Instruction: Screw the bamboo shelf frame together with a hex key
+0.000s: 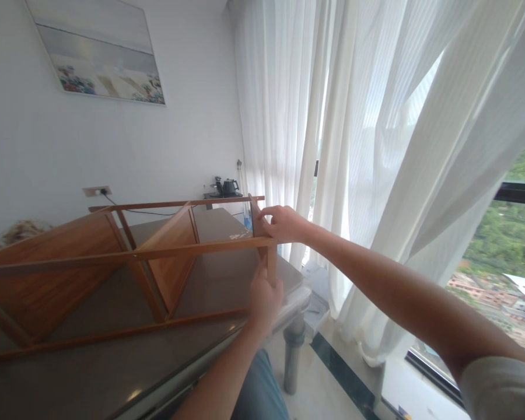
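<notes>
A brown wooden shelf frame [175,248] with slanted inner boards lies on its side across a dark glossy table [87,382]. My left hand [266,297] wraps round the upright bar at the frame's right end, below the long front rail. Just above it, my right hand [284,224] has its fingers curled in a pinch at the end board [259,224], near the corner with that rail. Part of the end board is hidden behind my fingers. The frame's left end runs out of view.
White curtains [354,146] hang along the window on the right. A black kettle [230,186] stands on a small stand behind the table. A cable runs from the wall socket [97,191]. The table's rounded corner [304,294] and leg [293,350] are close to my left forearm.
</notes>
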Available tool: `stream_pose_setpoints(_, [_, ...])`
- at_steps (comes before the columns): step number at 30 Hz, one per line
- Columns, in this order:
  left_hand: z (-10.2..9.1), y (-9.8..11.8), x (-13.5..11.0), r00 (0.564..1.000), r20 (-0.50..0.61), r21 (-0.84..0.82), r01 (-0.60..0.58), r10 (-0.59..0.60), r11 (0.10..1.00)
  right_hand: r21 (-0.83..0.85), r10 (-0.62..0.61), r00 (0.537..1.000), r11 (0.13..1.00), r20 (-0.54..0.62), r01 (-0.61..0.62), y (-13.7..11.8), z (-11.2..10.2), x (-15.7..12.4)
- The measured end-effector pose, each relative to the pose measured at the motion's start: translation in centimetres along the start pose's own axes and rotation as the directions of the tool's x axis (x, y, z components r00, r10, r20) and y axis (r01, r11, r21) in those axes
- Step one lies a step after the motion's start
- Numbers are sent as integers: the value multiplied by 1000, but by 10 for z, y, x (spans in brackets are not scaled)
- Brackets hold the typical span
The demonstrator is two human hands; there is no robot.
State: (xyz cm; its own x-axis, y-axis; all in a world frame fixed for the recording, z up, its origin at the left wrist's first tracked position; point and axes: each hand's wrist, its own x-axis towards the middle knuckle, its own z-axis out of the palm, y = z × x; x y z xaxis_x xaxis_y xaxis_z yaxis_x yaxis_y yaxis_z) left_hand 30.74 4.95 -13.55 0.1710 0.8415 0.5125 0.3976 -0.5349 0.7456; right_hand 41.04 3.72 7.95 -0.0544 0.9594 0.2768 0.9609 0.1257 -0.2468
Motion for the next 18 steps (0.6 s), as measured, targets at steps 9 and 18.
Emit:
stream_pose_setpoints(9, [3, -1, -2, 996, 46, 89, 79, -83, 993, -50, -47, 998, 998, -44, 45, 2, 5, 0])
stream_pose_setpoints(18, [17, -9, 1, 991, 41, 41, 122, -123, 992, -154, 29, 993, 987, -111, -46, -7, 4, -5])
